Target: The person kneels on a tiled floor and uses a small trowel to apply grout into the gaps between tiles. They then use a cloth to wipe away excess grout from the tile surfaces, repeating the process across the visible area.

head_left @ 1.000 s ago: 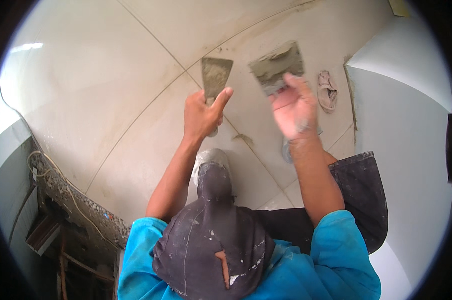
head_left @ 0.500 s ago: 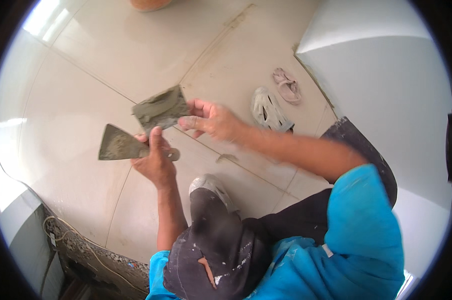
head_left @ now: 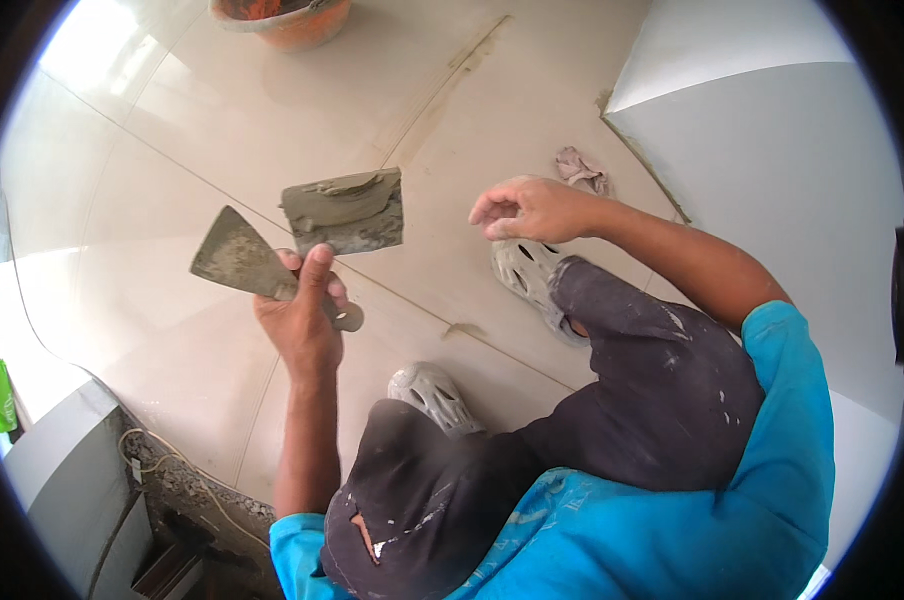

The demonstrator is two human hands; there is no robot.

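Observation:
My left hand (head_left: pixel 302 325) is closed around the handle of a putty knife (head_left: pixel 240 255), whose triangular blade is smeared with grey-green mortar and points left. The same hand also pinches a flat rectangular plate (head_left: pixel 377 240) under its thumb. A thick layer of wet mortar (head_left: pixel 347 198) covers most of the plate's face. Away to the right, my right hand (head_left: pixel 542 208) hovers over my shoe, fingers loosely curled and thumb apart, with nothing visible in it.
An orange bucket (head_left: pixel 307 28) stands on the tiled floor (head_left: pixel 212 110) at the far side. Past my right hand lies a crumpled pinkish cloth (head_left: pixel 584 172). A white wall block (head_left: pixel 752 150) rises on the right. Lower left, a cable (head_left: pixel 177 455) runs along a gravelly gap.
My right hand has let go of the plate's edge and moved right. My left hand still holds the plate and putty knife. The view has shifted, showing more of the bucket.

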